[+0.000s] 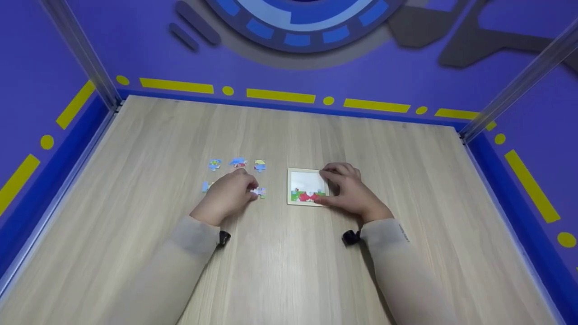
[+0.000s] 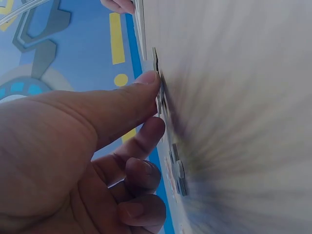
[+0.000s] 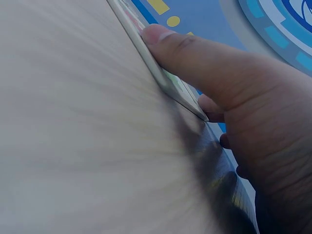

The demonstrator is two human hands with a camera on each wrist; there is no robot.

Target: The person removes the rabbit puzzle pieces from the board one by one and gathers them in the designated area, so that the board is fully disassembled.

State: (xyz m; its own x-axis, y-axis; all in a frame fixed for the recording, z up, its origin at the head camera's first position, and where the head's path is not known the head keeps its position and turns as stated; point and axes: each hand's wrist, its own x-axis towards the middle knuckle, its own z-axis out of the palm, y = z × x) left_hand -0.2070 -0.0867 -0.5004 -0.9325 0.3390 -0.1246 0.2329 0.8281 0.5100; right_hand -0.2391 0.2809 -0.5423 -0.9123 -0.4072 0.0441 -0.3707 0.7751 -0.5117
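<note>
My left hand [image 1: 228, 195] is over the left group of pieces, pinching a jigsaw piece [image 1: 260, 192] between thumb and fingers at the tabletop. In the left wrist view the piece [image 2: 155, 57] shows edge-on beside the thumb. A square puzzle tray [image 1: 291, 202] lies to the right, with a light rim and white bed. Red and green pieces [image 1: 304, 197] fill its lower strip. My right hand [image 1: 354, 193] grips the tray's right side, its thumb [image 3: 183, 48] over the lower part and fingers at the upper right corner.
Loose pieces lie behind the left hand: a blue-green one [image 1: 215, 164], a blue-red one [image 1: 238, 161] and a yellow-blue one [image 1: 260, 165]. Another piece [image 1: 206, 186] is partly hidden by that hand. Blue-purple walls [image 1: 289, 76] border the wooden table [image 1: 280, 262].
</note>
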